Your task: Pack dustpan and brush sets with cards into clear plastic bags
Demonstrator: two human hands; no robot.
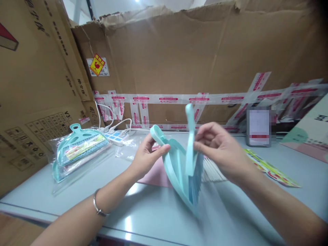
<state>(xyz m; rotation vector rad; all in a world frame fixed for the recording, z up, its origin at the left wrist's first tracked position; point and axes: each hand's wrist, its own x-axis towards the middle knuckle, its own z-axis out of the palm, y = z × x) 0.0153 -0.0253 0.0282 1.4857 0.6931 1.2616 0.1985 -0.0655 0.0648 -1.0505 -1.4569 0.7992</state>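
Note:
Over the table, my left hand (148, 155) is closed on a light teal dustpan (174, 169) near its looped handle, thumb on the near side. The pan is tilted, its wide end pointing down and right. My right hand (217, 148) pinches a teal hand brush (190, 147) from the right. Blue bristles on the brush hang down against the pan's inner side, slightly blurred. The brush's narrow handle points upward. Behind the pan lies a flat pink piece (155, 172), partly hidden, with a whitish striped stack (212, 171) to its right.
A teal dustpan set in clear plastic (82, 147) lies at the left. Behind it is a power strip (114, 136) with white cables. Tall cardboard boxes (166, 58) wall off the back and left. A phone (258, 126) stands at the right, near colourful printed cards (273, 169).

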